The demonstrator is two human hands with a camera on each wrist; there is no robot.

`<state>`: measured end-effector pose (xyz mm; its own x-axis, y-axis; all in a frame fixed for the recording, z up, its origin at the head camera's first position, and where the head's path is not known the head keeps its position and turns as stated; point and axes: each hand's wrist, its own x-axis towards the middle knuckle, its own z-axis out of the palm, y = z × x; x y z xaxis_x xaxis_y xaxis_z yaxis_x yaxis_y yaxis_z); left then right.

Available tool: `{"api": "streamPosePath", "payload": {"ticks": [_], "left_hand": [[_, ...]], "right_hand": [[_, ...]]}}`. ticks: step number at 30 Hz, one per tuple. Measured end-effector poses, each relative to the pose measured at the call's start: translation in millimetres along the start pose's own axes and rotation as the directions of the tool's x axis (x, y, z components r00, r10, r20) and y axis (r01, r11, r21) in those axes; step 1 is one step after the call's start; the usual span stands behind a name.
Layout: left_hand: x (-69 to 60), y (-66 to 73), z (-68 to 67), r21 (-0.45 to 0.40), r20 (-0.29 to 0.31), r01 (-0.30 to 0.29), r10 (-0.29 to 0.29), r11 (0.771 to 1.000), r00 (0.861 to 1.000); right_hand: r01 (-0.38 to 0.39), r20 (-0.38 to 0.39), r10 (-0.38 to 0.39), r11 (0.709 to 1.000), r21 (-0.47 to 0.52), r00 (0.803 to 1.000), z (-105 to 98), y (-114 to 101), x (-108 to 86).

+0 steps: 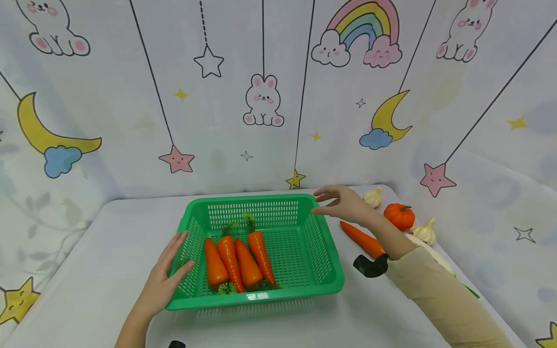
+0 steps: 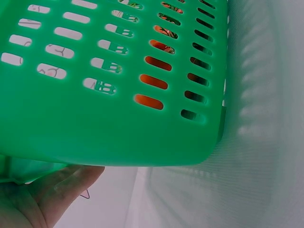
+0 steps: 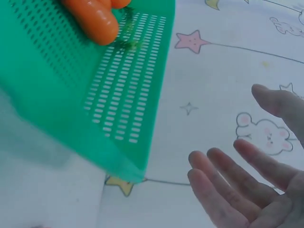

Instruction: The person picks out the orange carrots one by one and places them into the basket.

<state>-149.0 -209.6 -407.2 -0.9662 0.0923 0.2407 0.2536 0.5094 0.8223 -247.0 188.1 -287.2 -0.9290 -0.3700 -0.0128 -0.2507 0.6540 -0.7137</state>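
Note:
A green plastic basket (image 1: 300, 290) stands on the white table with several orange carrots (image 1: 248, 266) lying in its left half. My left hand (image 1: 162, 278) is at the basket's left rim, fingers fairly straight and thumb spread over the edge. In the left wrist view, part of that hand (image 2: 61, 192) shows beside the rim, the rest out of frame. Over the back right corner hovers my right hand (image 1: 344, 204), its fingers spread and holding nothing. The right wrist view shows this hand (image 3: 256, 190) apart from the basket (image 3: 133, 161).
Right of the basket lies a loose carrot (image 1: 363, 239). Farther right are a garlic bulb (image 1: 373, 197), a small orange pumpkin (image 1: 399, 216), another garlic bulb (image 1: 424, 232) and a long white vegetable (image 1: 439, 258), partly behind the right forearm. A patterned cloth (image 1: 226, 135) hangs behind the table.

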Motion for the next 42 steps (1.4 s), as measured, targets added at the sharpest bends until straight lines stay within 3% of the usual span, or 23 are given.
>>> {"api": "streamPosePath", "payload": {"ticks": [14,25,36,42], "left_hand": [[-0.2,2.0,0.7,0.004,-0.005,0.005,-0.005,1.000,1.000],[0.4,1.0,0.4,0.007,-0.010,-0.005,0.005,1.000,1.000],[0.3,-0.8,1.6,0.014,-0.013,-0.005,0.005,1.000,1.000],[0.2,-1.1,1.7,0.006,-0.015,-0.011,0.011,1.000,1.000]], "right_hand": [[0.087,-0.166,-0.081,0.996,0.030,0.983,-7,42,-32.2],[0.166,-0.322,-0.146,0.986,0.034,0.936,-1,86,-46.0],[0.067,-0.394,-0.054,0.998,0.019,0.917,3,139,-50.8],[0.000,-0.369,-0.001,1.000,-0.002,0.929,5,159,-54.1]]}}
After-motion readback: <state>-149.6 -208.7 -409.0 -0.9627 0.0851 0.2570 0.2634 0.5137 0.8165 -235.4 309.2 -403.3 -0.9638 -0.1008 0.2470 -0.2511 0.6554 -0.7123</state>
